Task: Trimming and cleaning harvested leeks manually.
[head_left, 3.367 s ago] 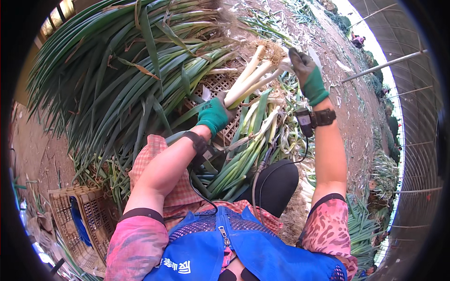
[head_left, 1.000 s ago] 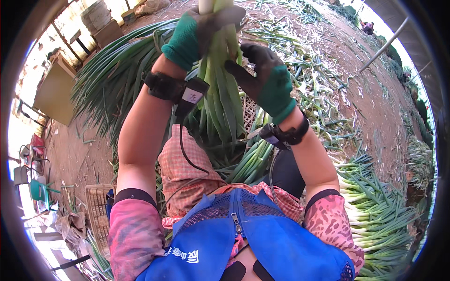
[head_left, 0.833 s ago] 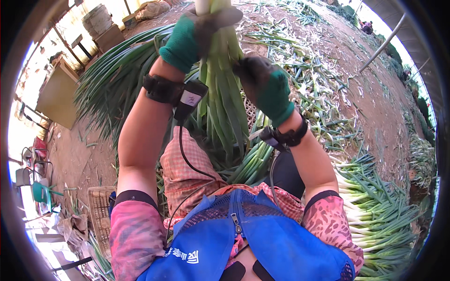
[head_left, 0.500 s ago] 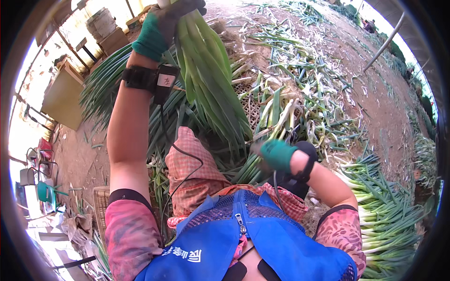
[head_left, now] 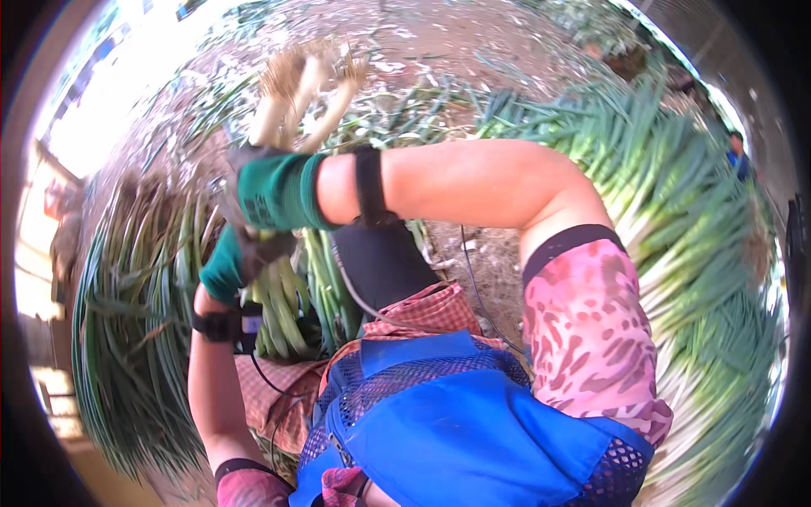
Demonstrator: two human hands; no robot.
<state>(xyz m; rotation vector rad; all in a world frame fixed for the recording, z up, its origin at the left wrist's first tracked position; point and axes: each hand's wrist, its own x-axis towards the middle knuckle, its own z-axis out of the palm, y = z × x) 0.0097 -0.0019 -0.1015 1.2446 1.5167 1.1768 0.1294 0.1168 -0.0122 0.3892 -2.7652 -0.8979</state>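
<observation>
My left hand [head_left: 249, 258] and my right hand [head_left: 274, 188], both in green gloves with dark palms, are close together left of centre. Between them they grip a bunch of large green onions. The white stalks [head_left: 272, 121] and shaggy root ends stick out beyond my right hand, which is wrapped round them. Just below it, my left hand is closed on the same bunch, its fingers partly hidden and blurred. The bunch's green leaves [head_left: 279, 308] hang down toward my lap.
A thick heap of green onions [head_left: 127, 338] lies on the left. A long row of cleaned green onions [head_left: 642, 220] runs down the right side. Loose leaf trimmings [head_left: 405, 110] litter the earth floor [head_left: 397, 46] ahead. Cables run from my wrist straps.
My view has swung to the right. My right hand has come across to the left and joined my left hand on the green onions, whose roots now point away from me.
</observation>
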